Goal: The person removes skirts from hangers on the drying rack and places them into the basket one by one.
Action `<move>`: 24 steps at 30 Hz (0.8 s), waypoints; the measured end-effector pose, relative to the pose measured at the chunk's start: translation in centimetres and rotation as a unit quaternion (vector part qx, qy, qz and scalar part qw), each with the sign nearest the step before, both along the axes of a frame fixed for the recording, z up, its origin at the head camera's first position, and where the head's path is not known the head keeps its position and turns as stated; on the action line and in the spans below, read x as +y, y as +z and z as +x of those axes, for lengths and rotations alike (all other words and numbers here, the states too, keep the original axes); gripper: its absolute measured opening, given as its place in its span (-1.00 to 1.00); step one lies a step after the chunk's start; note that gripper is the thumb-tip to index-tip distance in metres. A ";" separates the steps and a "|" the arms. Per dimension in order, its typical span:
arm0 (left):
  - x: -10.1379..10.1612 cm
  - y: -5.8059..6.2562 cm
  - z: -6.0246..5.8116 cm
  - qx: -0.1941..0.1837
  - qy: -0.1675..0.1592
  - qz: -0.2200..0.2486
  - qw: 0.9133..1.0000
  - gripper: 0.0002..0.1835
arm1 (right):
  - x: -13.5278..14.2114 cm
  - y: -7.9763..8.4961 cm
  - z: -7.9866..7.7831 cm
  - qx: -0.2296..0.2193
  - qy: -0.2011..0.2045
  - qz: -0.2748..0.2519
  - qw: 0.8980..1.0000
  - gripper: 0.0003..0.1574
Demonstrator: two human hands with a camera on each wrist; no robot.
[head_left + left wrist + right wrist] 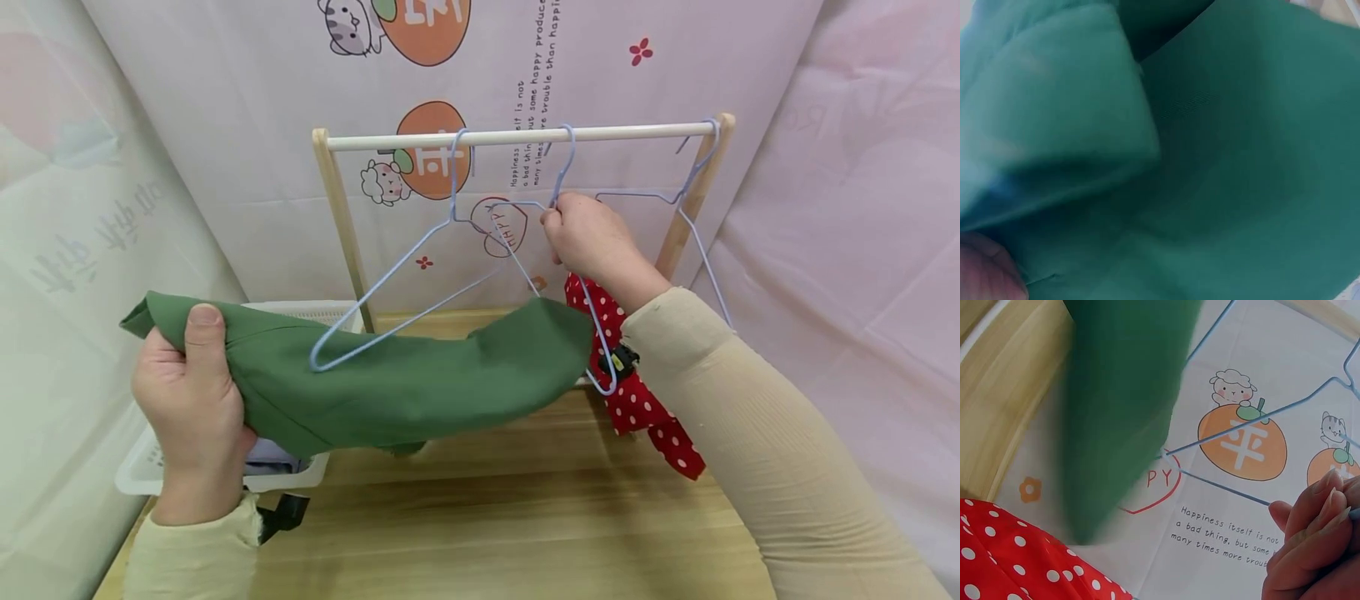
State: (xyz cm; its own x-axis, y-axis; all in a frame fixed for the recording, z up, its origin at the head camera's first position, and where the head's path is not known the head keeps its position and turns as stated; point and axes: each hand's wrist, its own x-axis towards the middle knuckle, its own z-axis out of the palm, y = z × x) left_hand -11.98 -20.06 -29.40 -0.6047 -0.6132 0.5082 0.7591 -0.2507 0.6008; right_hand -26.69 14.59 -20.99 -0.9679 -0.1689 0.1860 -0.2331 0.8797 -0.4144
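Note:
In the head view my left hand [197, 408] grips one end of a green cloth garment [420, 379], thumb on top. The garment stretches sideways, its far end hiding part of the lower bar of the middle blue hanger [596, 321]. My right hand [596, 237] pinches that hanger just under its hook, which hangs over the rail. Another blue hanger [382, 279] hangs to the left, its lower corner in front of the green cloth. In the right wrist view the curled fingers [1319, 531] show beside the hanger wire. Green cloth fills most of the left wrist view.
The white rail [510, 136] rests on wooden posts. A third blue hanger [697, 221] hangs at its right end. Red polka-dot cloth [637, 408] lies below my right forearm. At left, behind the garment, a white basket [146, 467] holds greyish cloth. Below is a wooden tabletop [480, 533].

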 end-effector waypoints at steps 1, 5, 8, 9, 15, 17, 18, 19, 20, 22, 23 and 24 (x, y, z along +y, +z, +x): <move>-0.1 0.1 0.0 0.000 0.002 -0.002 1.000 -0.72 | 0.0 0.0 0.0 0.001 0.000 0.001 1.000 -0.51; -0.3 0.4 0.1 -0.004 0.004 -0.006 1.000 -0.72 | 0.1 -0.1 -0.1 0.006 -0.003 0.005 1.000 -0.52; -0.5 0.7 0.2 -0.023 0.012 -0.018 1.000 -0.69 | 0.0 -0.1 0.0 0.003 -0.004 0.004 1.000 -0.52; -0.6 0.8 0.3 -0.030 0.017 -0.025 0.999 -0.67 | 0.0 -0.1 0.0 0.001 -0.004 0.004 1.000 -0.51; -1.4 1.5 0.6 -0.064 0.014 -0.029 0.997 -0.61 | 0.0 -0.1 0.0 -0.006 -0.005 0.002 1.000 -0.50; -1.8 1.7 0.7 -0.071 0.013 -0.032 0.997 -0.62 | 0.0 -0.1 0.0 -0.006 -0.005 0.001 1.000 -0.50; -1.9 1.8 0.7 -0.072 0.013 -0.037 0.997 -0.62 | 0.0 -0.1 0.0 -0.006 -0.004 0.000 1.000 -0.50; -2.1 2.0 0.7 -0.075 0.013 -0.042 0.996 -0.63 | 0.0 -0.1 0.0 -0.005 -0.004 0.000 1.000 -0.50; -2.3 2.1 0.7 -0.078 0.014 -0.047 0.996 -0.63 | 0.0 -0.1 0.0 -0.006 -0.004 -0.001 1.000 -0.51; -2.6 2.3 0.8 -0.081 0.012 -0.059 0.995 -0.64 | 0.1 -0.1 0.0 -0.006 -0.003 -0.002 1.000 -0.51; -2.7 2.5 0.8 -0.084 0.012 -0.065 0.994 -0.64 | 0.1 -0.1 0.0 -0.005 -0.003 -0.003 1.000 -0.51; -2.8 2.7 0.8 -0.089 0.012 -0.072 0.993 -0.64 | 0.1 -0.1 0.0 -0.005 -0.003 -0.003 1.000 -0.51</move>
